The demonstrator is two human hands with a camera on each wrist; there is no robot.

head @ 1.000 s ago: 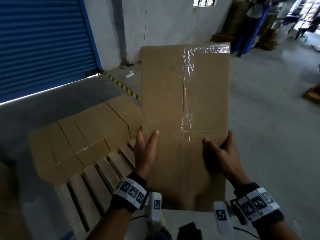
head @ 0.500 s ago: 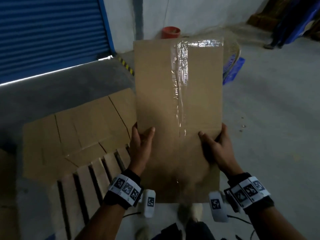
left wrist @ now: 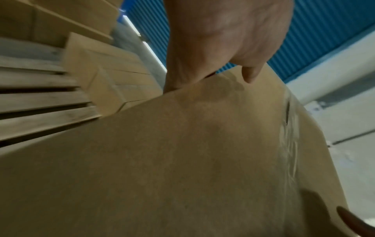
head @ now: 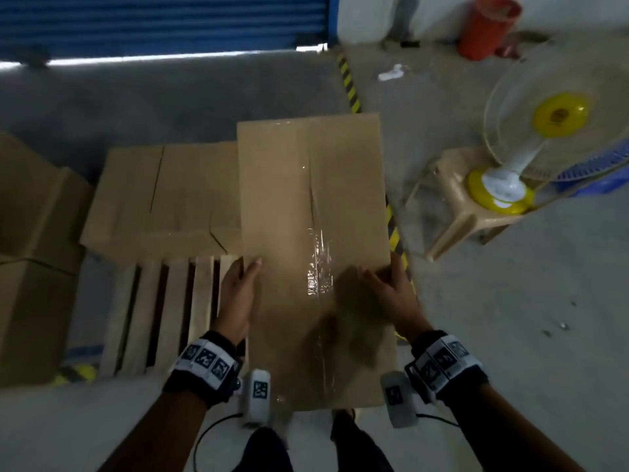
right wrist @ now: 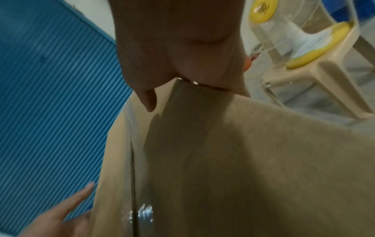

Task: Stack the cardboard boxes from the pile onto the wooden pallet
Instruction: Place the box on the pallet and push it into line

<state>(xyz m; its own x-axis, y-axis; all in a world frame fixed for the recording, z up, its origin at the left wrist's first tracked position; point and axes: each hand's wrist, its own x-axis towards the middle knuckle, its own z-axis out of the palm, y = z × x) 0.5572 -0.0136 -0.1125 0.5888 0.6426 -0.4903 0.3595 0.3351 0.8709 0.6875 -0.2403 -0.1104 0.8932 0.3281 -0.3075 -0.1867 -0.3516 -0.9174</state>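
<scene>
I hold a long taped cardboard box (head: 313, 233) flat over the right part of the wooden pallet (head: 160, 311). My left hand (head: 240, 291) grips its left edge, thumb on top and fingers down the side; the left wrist view shows that hand (left wrist: 219, 48) on the box (left wrist: 182, 160). My right hand (head: 391, 291) grips the right edge the same way, seen close in the right wrist view (right wrist: 182, 56) on the box (right wrist: 243, 160). Other cardboard boxes (head: 163, 199) lie on the pallet's far half, beside the held box.
More boxes (head: 30, 253) stand stacked at the left. A table fan (head: 544, 137) sits on a beige plastic stool (head: 459, 212) right of the pallet. An orange bucket (head: 486, 25) stands by the far wall, beside a blue roller door (head: 163, 22). Yellow-black floor tape (head: 349, 83) runs past the pallet.
The box has come down from a raised, tilted hold to lie flat and low over the pallet. My view has tipped downward. Both hands keep the same grip.
</scene>
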